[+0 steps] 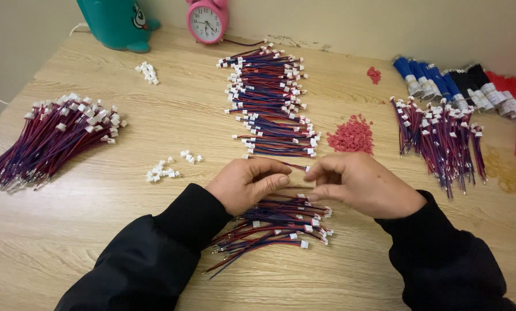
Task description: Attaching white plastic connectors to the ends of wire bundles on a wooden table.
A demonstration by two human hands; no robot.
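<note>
A thin red-and-blue wire lead [289,165] with a white connector was pinched between both hands: left hand [247,184] curled on its body, right hand [358,183] fingertips closed at the connector end. Beneath them lay a loose wire pile [281,227]; beyond, a stacked row of leads [272,103] and red beads [351,136].

I see a light wood-grain desk [68,230] pushed against a plain cream wall [355,23]. A pink alarm clock [208,21] and a teal toy [117,23] stand at the back edge, under soft, even light.
</note>
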